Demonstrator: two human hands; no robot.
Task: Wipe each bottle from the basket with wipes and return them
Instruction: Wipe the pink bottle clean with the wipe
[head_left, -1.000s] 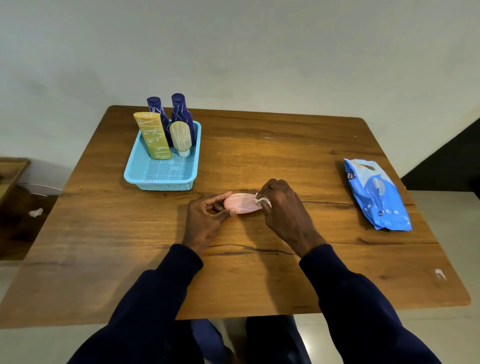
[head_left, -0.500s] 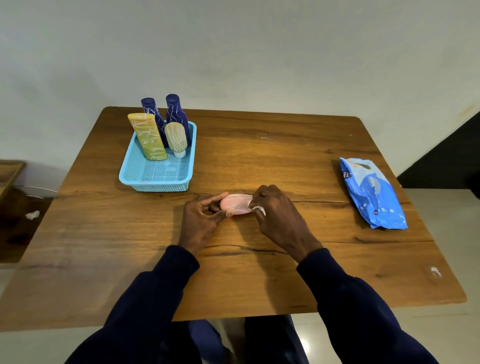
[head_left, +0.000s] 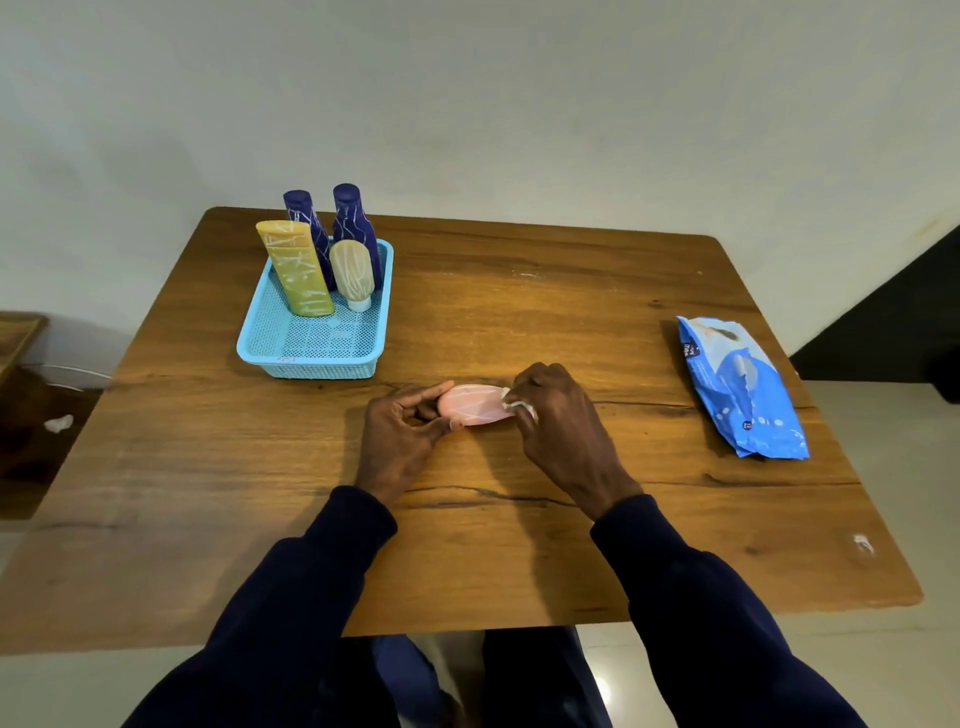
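A small pink bottle lies sideways just above the table's middle. My left hand pinches its left end between thumb and fingers. My right hand grips a crumpled white wipe and presses it against the bottle's right end. The light blue basket stands at the back left. A yellow tube, a cream bottle and two dark blue bottles stand in it, all streaked with white.
A blue pack of wipes lies near the table's right edge. A small white scrap sits near the front right corner. The wooden table ends at the wall behind; a dark shelf is at far left.
My right hand with the wipe has slid slightly along the bottle's right end. The left hand keeps its hold on the other end. My view has shifted a little.
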